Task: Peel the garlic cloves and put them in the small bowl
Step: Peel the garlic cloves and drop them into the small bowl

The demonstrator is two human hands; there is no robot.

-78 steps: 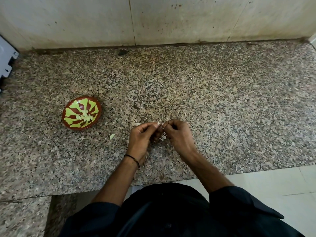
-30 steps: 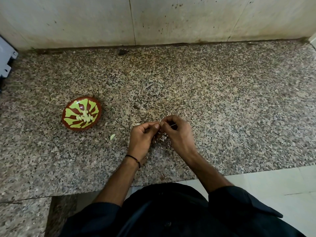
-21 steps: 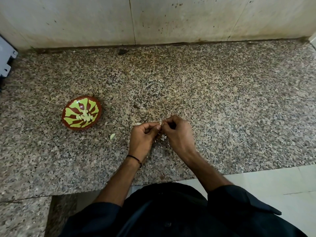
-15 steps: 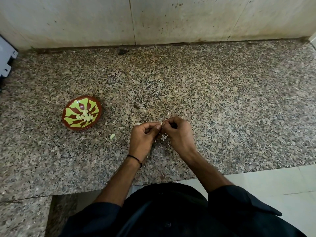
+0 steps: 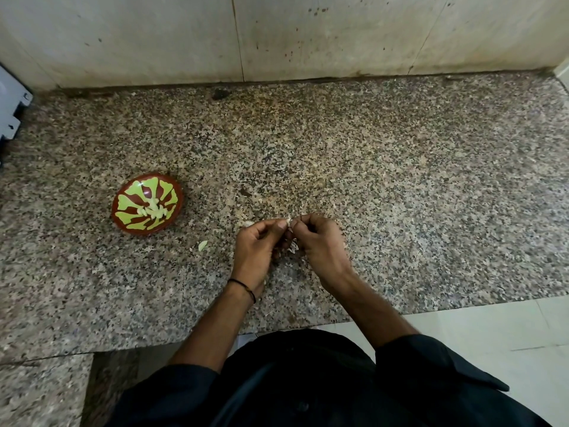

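Observation:
My left hand [image 5: 257, 248] and my right hand [image 5: 320, 241] meet fingertip to fingertip over the middle of the granite counter [image 5: 400, 180]. Together they pinch a small pale garlic clove [image 5: 289, 221]; most of it is hidden by my fingers. Bits of papery skin [image 5: 294, 246] show between my hands. To the left stands the small red bowl [image 5: 123, 195] with a green leaf pattern, and several peeled cloves [image 5: 152, 211] lie in its middle.
A loose pale garlic piece [image 5: 202, 245] lies on the counter between the bowl and my left hand. A stained wall [image 5: 277, 35] closes the back. A grey object [image 5: 10, 112] juts in at the left edge. The counter's front edge runs below my wrists.
Both hands stay in the same spot, with only small finger movements on the clove. The bowl and the loose piece have not moved.

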